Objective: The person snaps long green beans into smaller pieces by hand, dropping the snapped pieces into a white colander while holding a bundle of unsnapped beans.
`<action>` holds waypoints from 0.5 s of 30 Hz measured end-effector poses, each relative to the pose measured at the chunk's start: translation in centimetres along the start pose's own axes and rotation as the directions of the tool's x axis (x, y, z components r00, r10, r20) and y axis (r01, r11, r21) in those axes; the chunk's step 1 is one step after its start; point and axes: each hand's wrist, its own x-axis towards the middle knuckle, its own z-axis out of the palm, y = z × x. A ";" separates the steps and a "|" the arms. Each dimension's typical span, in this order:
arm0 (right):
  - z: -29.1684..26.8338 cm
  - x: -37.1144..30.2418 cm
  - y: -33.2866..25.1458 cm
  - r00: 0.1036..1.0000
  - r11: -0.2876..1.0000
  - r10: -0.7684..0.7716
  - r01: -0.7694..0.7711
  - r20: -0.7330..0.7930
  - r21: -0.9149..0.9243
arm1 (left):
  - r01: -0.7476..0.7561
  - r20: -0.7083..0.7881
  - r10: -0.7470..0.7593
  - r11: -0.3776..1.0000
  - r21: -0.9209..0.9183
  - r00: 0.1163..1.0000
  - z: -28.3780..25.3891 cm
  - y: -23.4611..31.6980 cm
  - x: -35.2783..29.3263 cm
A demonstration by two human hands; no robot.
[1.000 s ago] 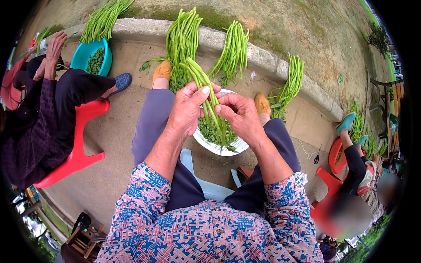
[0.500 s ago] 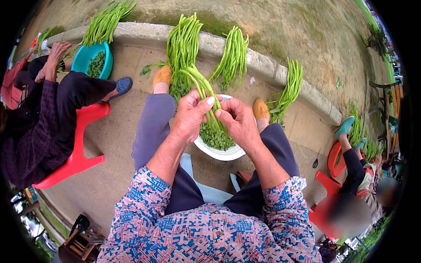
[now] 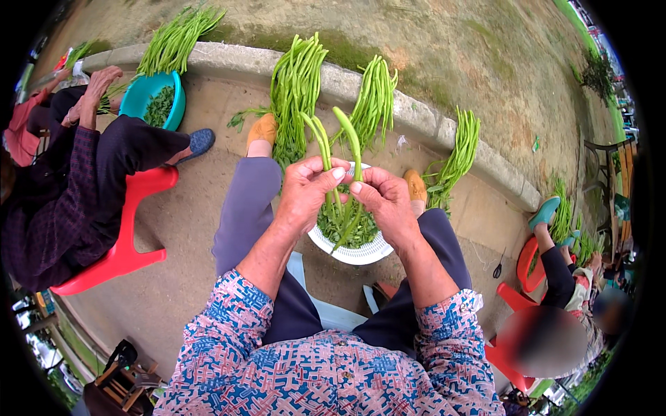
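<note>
My left hand (image 3: 306, 190) and my right hand (image 3: 383, 197) meet in front of me, both pinching a few long green beans (image 3: 349, 141) that stick up above my fingers and hang down below them. Right under my hands stands a white colander bowl (image 3: 354, 254) filled with cut green pieces, between my knees on the concrete. Beyond it, bundles of long green beans (image 3: 297, 83) lie draped over a low stone curb (image 3: 423, 118).
A person in dark clothes sits on a red plastic stool (image 3: 128, 236) at the left, beside a teal basin (image 3: 154, 101) of greens. Another person sits at the right by a red basin (image 3: 528, 265). Scissors (image 3: 498, 263) lie on the ground.
The beans stood tilted left a second ago; now my hands have shifted along them and the tops stand upright above my fingers.
</note>
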 end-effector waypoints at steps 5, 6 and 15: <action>-1.1 0.1 -0.4 0.989 0.993 -0.120 0.120 -0.091 -0.008 | 0.008 -0.019 -0.007 1.000 0.013 1.000 0.4 0.4 -0.1; -1.2 0.1 -0.5 0.980 0.988 -0.156 0.153 -0.121 -0.032 | 0.008 -0.016 -0.008 1.000 0.020 1.000 0.4 0.3 -0.1; -0.1 -0.3 -0.1 0.951 0.958 -0.288 0.285 -0.114 -0.038 | -0.047 0.010 0.046 0.982 0.184 0.999 0.8 -0.4 -0.2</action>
